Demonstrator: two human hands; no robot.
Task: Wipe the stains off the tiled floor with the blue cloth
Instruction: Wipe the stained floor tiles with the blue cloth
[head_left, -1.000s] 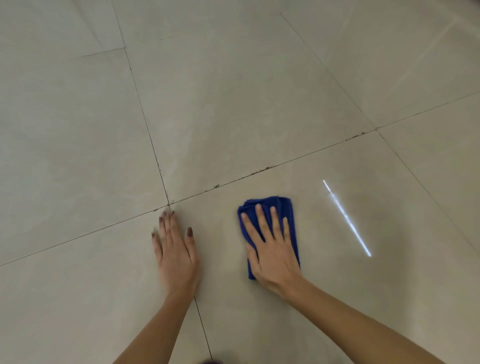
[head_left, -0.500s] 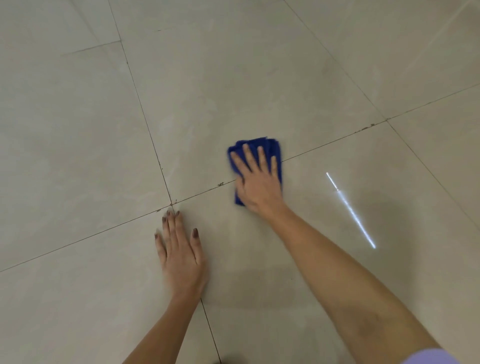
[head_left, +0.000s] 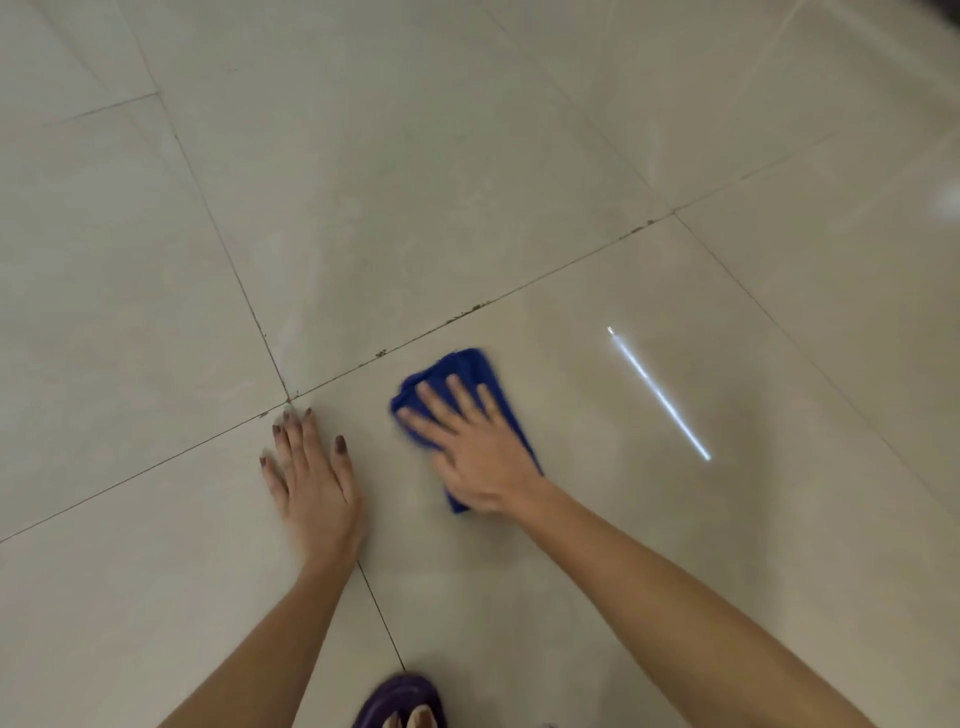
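Observation:
A folded blue cloth (head_left: 470, 371) lies flat on the beige tiled floor (head_left: 519, 156), just below a grout line. My right hand (head_left: 470, 452) presses down on it with fingers spread, covering most of it. My left hand (head_left: 311, 478) rests flat on the floor to the left of the cloth, fingers apart, fingertips near the crossing of two grout lines. Dark brown stain specks (head_left: 470, 309) dot the grout line above the cloth, with more specks (head_left: 641, 226) further right along the same line.
A purple slipper (head_left: 400, 699) with toes showing sits at the bottom edge, between my arms. A bright streak of reflected light (head_left: 660, 395) lies on the tile right of the cloth. Bare tiles stretch all around.
My right hand has pulled the cloth back toward me, from on the grout line to just below it. My left hand stays planted. The slipper has come into view.

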